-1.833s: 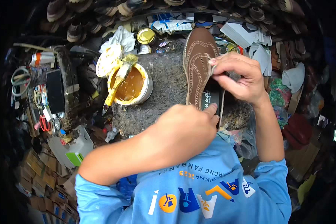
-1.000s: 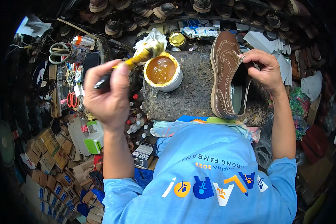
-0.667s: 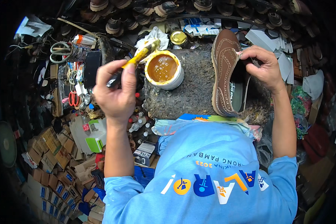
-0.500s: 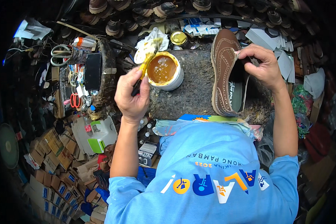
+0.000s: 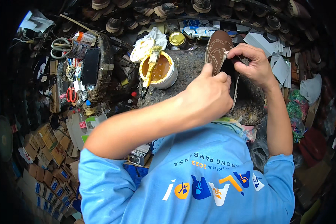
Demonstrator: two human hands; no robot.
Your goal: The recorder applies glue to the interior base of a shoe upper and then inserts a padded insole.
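A brown leather shoe with pale stitching stands on the dark, rough work block, toe pointing away from me. My right hand pinches the edge of its opening near the tongue. My left hand reaches across, its fingers curled at the near side of the shoe; its fingertips are partly hidden, and it covers much of the shoe's side. To the left stands a white tub of amber, glue-like liquid. A yellow-handled brush leans across the tub, bristles at the far rim and handle over the near one.
Beyond the tub sit a round tin and a smeared white lid. A phone and red-handled scissors lie on the left stand. Shoes line the back, white sheets lie right, and boxes fill the lower left.
My left hand has let go of the brush, now resting on the tub, and has moved right to the shoe. My right hand keeps its pinch on the shoe's edge.
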